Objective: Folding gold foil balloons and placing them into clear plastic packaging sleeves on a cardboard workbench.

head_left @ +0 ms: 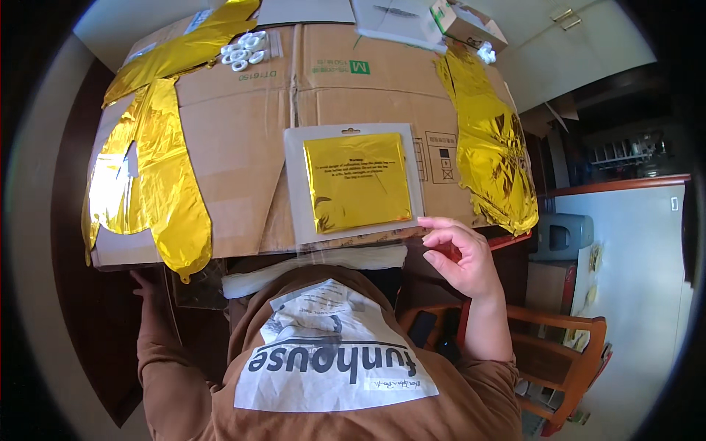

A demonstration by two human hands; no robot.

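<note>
Where the packet lies, gold foils flank it.

A: Right side?
B: Orange-brown wooden chair, slatted. Blue-grey plastic stool beyond it. Pale cabinet, brown top edge.
A: Upper right?
B: White cupboard door, metal handle; rack in a dark recess.
A: Light?
B: Bright on the cupboard, dim around the rack.

Hands: two. Pouched foil packet: one. Loose gold foils: three. Chair: one.
</note>
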